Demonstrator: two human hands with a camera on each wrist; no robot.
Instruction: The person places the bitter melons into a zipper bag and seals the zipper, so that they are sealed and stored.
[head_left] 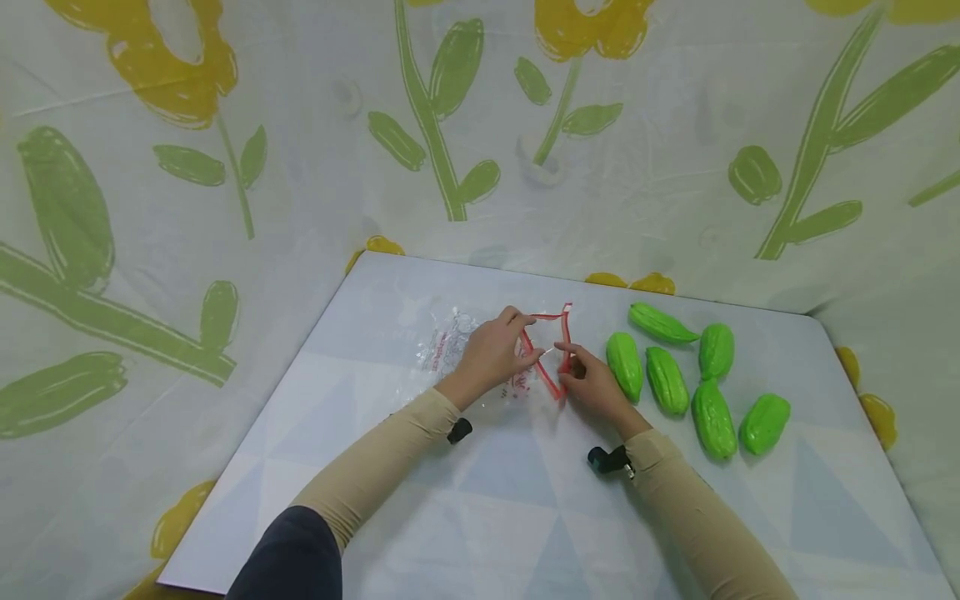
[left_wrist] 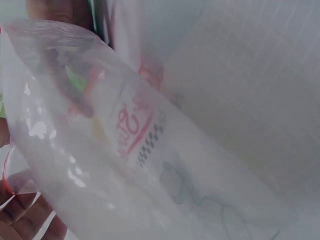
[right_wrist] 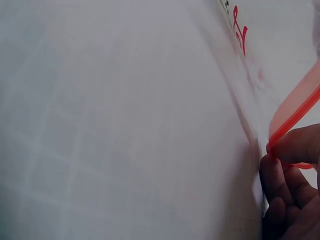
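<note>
A clear plastic zip bag (head_left: 444, 348) with a red rim and red lettering lies on the table, its mouth spread apart between the two hands. My left hand (head_left: 491, 346) holds the left side of the red rim. Its fingers (left_wrist: 22, 217) show at the lower left of the left wrist view, beside the bag (left_wrist: 115, 150). My right hand (head_left: 594, 382) pinches the right side of the rim, thumb against fingers (right_wrist: 295, 146) on the red strip (right_wrist: 300, 107) in the right wrist view. Nothing can be made out inside the bag.
Several bright green, ribbed, elongated gourd-like pieces (head_left: 667, 382) lie right of the right hand, the nearest (head_left: 624, 367) close to its knuckles. They rest on a white table (head_left: 405, 517) with pale blue triangles. A flower-patterned curtain (head_left: 300, 183) hangs behind and along the sides.
</note>
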